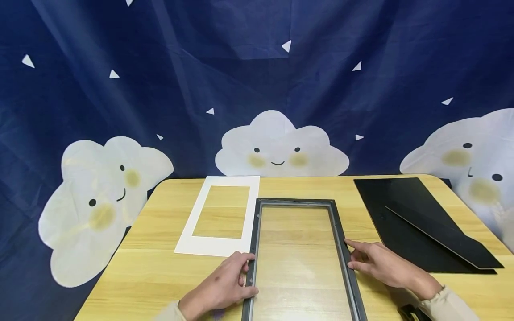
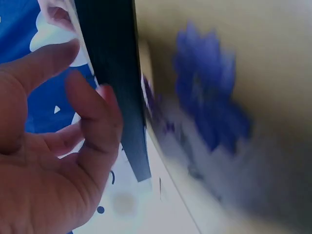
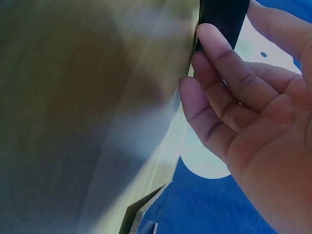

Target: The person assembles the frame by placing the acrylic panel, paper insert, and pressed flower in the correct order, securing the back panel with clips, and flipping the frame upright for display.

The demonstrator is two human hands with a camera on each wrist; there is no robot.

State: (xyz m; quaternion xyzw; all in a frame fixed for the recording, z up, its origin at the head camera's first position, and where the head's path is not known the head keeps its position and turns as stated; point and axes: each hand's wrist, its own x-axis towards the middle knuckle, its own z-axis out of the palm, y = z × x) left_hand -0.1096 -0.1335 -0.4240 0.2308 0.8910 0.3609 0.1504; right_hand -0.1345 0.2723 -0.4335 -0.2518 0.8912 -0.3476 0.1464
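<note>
A dark grey picture frame (image 1: 296, 202), with a clear pane in it, lies in front of me in the head view. My left hand (image 1: 225, 281) grips its left side, thumb and forefinger at the border and the other fingers curled beside it. On the opposite side my right hand (image 1: 381, 263) holds the border with thumb and fingertips. The right wrist view has the thumb at one edge of the dark bar (image 3: 223, 19) and the fingers (image 3: 214, 41) at the other. In the left wrist view the curled fingers (image 2: 100, 112) lie against the side bar (image 2: 109, 58).
A white mat with a rectangular cutout (image 1: 201, 246) lies left of the frame on the wooden table (image 1: 140, 249). To the right is a black backing board (image 1: 401, 191) with a raised flap. Something purple, flower-like (image 2: 204, 87), shows near the left hand. A blue cloud-print curtain hangs behind.
</note>
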